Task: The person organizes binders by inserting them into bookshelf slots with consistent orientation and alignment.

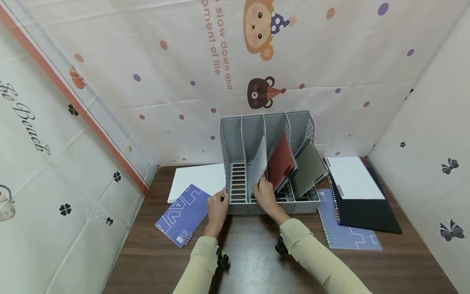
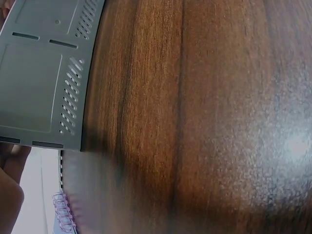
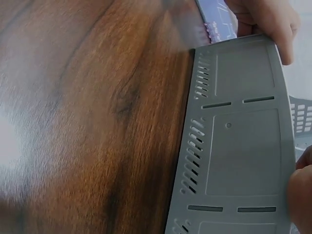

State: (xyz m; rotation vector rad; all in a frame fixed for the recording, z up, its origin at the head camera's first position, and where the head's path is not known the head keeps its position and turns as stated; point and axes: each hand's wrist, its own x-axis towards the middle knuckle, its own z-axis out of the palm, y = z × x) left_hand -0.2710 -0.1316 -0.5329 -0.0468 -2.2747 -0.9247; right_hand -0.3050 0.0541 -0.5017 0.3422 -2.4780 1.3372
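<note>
A grey file organizer (image 1: 273,208) with several upright compartments stands against the back wall. My left hand (image 1: 218,206) grips its front left corner; in the right wrist view, the left hand's fingers (image 3: 278,24) bend over that corner. In the second compartment from the left, my right hand (image 1: 265,192) holds the lower front edge of a pale grey notebook (image 1: 258,161) that leans there. Its fingertips are hidden inside the organizer. A red-brown notebook (image 1: 280,161) leans in the third compartment, and an olive-green spiral notebook (image 1: 308,169) tilts in the fourth.
Left of the organizer, a purple-blue notebook (image 1: 185,212) overlaps a white pad (image 1: 200,177). On the right, a white spiral pad (image 1: 354,177) lies on a black spiral notebook (image 1: 367,214), above a blue notebook (image 1: 345,234). The wooden table (image 1: 257,265) meets fabric-covered walls.
</note>
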